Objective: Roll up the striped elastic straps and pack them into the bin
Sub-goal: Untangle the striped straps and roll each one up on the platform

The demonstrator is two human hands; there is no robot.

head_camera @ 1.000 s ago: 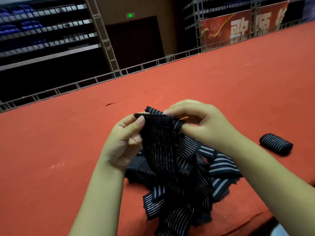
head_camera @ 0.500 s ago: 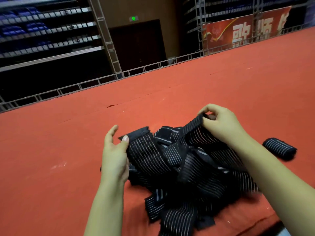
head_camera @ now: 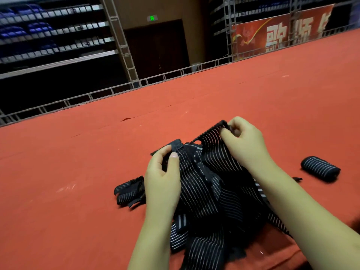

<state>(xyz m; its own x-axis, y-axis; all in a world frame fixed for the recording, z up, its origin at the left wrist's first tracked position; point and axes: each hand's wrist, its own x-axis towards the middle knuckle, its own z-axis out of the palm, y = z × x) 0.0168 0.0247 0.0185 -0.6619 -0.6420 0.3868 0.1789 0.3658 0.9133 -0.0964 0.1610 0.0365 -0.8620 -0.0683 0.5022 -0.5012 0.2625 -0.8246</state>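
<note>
A tangled pile of black straps with thin white stripes (head_camera: 210, 203) lies on the red surface (head_camera: 78, 191) in front of me. My left hand (head_camera: 163, 178) pinches the plain black end of one strap at the pile's upper left. My right hand (head_camera: 245, 145) pinches the end of another strap and holds it raised above the pile's upper right. One rolled strap (head_camera: 320, 168) lies alone to the right. A loosely rolled strap (head_camera: 129, 190) sits at the pile's left edge. No bin is in view.
The red surface stretches far to the left, right and back. A metal railing (head_camera: 116, 90) runs along its far edge, with dark tiered seating and a red banner (head_camera: 272, 34) beyond. The near edge of the surface drops off at lower right.
My left hand went from resting flat beside the pile to pinching a strap end. My right hand kept its pinch on the other strap's raised end. The loosely rolled strap at left has come into view.
</note>
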